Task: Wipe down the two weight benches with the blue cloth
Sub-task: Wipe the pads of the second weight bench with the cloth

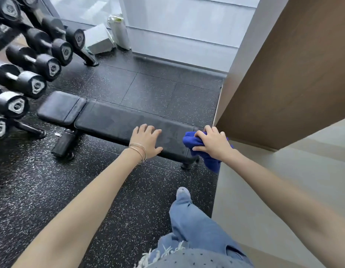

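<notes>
One bench point(113, 120), one cloth point(210, 159), two hands.

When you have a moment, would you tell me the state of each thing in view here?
weight bench: flat, standing on its feet.
blue cloth: bunched, hanging past the bench's right end.
left hand: open, fingers spread, resting on the bench pad.
right hand: grips the blue cloth.
dumbbells: racked.
white canister: upright.
</notes>
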Available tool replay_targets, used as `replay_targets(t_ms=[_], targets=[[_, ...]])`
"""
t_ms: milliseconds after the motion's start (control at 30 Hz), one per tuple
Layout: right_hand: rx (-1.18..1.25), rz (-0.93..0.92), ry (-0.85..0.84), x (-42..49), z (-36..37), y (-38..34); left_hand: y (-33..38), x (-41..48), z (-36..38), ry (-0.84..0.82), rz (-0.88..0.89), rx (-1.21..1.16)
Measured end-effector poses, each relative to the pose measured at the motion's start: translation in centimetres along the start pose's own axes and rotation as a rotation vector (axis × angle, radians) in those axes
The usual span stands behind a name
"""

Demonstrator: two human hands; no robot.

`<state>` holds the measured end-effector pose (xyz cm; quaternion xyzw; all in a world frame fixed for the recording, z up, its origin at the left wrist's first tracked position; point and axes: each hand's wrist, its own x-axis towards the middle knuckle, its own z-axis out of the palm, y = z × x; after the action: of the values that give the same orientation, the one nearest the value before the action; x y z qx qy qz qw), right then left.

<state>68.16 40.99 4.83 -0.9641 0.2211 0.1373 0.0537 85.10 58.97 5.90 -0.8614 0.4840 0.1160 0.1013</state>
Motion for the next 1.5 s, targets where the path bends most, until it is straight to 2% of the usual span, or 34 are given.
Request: replay_targets(t_ms=[267,500,767,967,1133,1333,1500], targets=[[0.046,-0.008,-0.104,6.0,2.0,3.0,-0.2,8.8,0.5,-0.097,0.025,-0.019],[0.132,0.023,-0.162,9.9,4.2,2.2,-1.3,14.2,2.4,-0.200,0.097,0.011],[0.215,0.199,-0.197,13.8,5.2,0.8,-4.2,19.7,3.1,-0.248,0.254,0.038],[0.288,0.378,-0.220,16.5,7.0,-0.4,-6.0,23.0,6.2,-0.299,0.356,0.026],[0.377,0.486,-0.246,18.5,9.4,-1.4,-6.4,24.8,9.4,-0.347,0.369,-0.044],[0.422,0.494,-0.276,22.1,13.3,-1.4,-7.7,27.2,13.2,-0.403,0.318,-0.053],[0.443,0.541,-0.222,25.3,17.8,-0.5,-7.8,29.8,17.4,-0.407,0.335,-0.032]])
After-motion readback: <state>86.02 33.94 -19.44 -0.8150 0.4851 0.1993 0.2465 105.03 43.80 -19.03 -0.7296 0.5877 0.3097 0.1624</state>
